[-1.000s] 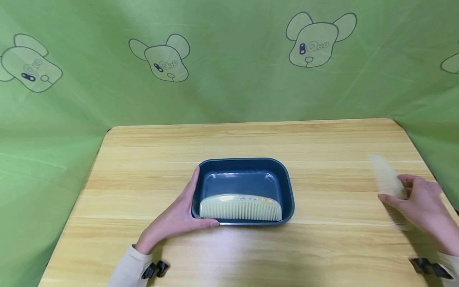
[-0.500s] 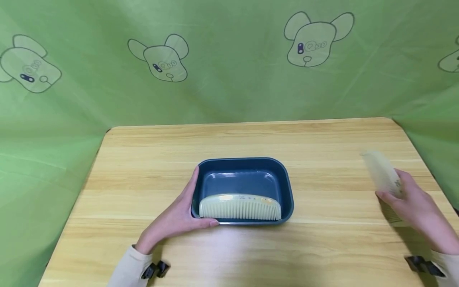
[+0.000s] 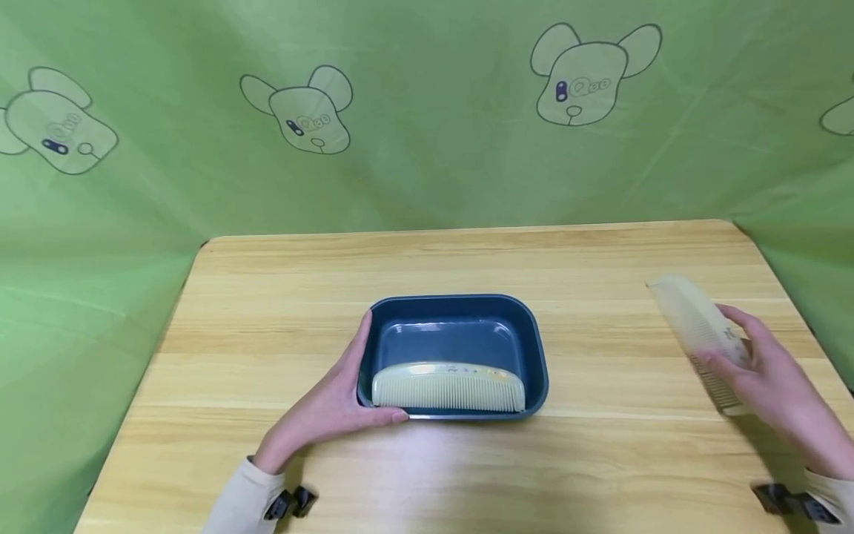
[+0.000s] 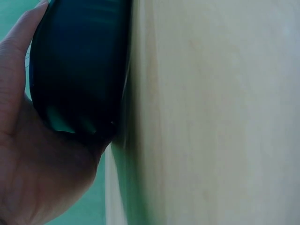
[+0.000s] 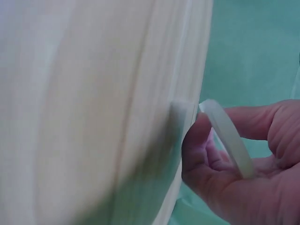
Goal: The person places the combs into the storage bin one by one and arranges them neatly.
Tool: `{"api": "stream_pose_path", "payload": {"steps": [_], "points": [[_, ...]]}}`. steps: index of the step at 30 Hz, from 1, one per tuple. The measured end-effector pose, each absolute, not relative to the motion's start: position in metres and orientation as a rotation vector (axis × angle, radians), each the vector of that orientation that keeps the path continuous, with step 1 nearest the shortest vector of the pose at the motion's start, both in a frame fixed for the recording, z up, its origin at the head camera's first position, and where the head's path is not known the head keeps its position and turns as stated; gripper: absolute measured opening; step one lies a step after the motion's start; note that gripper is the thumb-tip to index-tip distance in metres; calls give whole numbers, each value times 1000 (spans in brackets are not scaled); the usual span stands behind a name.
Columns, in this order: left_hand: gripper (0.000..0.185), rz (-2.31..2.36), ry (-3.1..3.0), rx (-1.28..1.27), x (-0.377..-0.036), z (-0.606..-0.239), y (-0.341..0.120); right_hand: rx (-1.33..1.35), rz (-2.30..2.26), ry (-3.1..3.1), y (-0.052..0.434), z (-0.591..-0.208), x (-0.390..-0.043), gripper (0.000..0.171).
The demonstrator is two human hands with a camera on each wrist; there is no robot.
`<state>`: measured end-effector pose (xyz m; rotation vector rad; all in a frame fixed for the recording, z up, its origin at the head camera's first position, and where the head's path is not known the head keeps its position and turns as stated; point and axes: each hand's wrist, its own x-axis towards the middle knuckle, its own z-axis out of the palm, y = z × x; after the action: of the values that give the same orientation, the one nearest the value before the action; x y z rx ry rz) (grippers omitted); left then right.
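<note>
A dark blue rectangular tray (image 3: 454,300) stands on the wooden table. Inside it, along the near wall, lies a pale wide comb (image 3: 447,387), teeth towards me. My left hand (image 3: 330,404) spans the tray's near left corner, with straight fingers along the left side and the thumb along the front wall. At the right of the table, my right hand (image 3: 777,371) pinches a second pale comb (image 3: 697,319) by its decorated spine, between thumb and fingers. That comb points up and left over the table. In the right wrist view, the held comb (image 5: 227,136) shows edge-on.
The wooden table (image 3: 267,297) reaches back to a green cloth (image 3: 434,178) printed with cartoon heads. Green cloth also hangs along the left and right sides. A shadow falls on the table beneath the right hand.
My right hand has shifted the held comb a little leftwards and away from me, and its far end swings further left. The left hand and the tray with its comb stay in place.
</note>
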<state>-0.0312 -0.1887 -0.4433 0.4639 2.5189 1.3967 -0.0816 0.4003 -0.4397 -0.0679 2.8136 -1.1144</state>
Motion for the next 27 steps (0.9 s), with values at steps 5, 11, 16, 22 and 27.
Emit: {"api": "stream_pose_path", "payload": {"steps": [5, 11, 16, 22, 27], "points": [[148, 1407, 2518, 467, -31, -443, -189, -84, -1196, 2789, 395, -441, -79, 78], [148, 1428, 2508, 491, -31, -447, -189, -43, -1346, 2718, 389, -436, -76, 78], [148, 1428, 2508, 474, -31, -446, -190, 28, -1461, 2640, 385, -431, -76, 72], [147, 1438, 2499, 472, -31, -444, -189, 48, -1465, 2607, 380, -426, -75, 67], [147, 1441, 2501, 476, -32, -443, -189, 45, -1455, 2603, 377, -422, -74, 69]]}}
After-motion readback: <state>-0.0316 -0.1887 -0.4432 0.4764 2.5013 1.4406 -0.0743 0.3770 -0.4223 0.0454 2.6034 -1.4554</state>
